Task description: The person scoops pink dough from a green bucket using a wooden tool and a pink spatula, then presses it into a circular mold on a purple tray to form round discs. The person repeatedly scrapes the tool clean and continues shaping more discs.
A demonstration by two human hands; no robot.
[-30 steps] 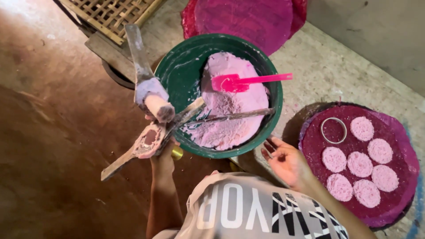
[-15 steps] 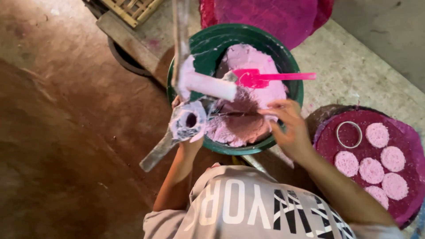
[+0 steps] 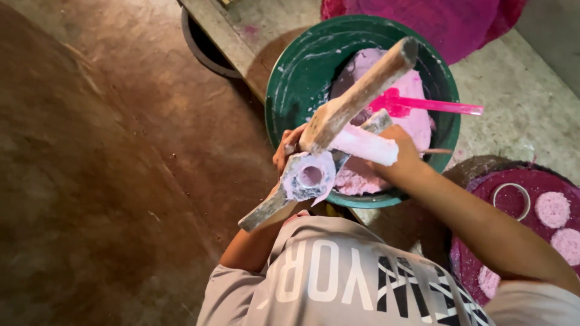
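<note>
Two hands (image 3: pixel 290 148) at green basin (image 3: pixel 284 90) rim

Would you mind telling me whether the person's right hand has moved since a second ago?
Yes. The right hand came in from beside the dark tray of pink discs to the green basin, where it now grips the pink-coated cylinder.

Rough wooden handle (image 3: pixel 362 90), powder-caked mould (image 3: pixel 309 176)

Bare floor (image 3: pixel 103 181) left lies open; green basin (image 3: pixel 290 90) blocks ahead.
</note>
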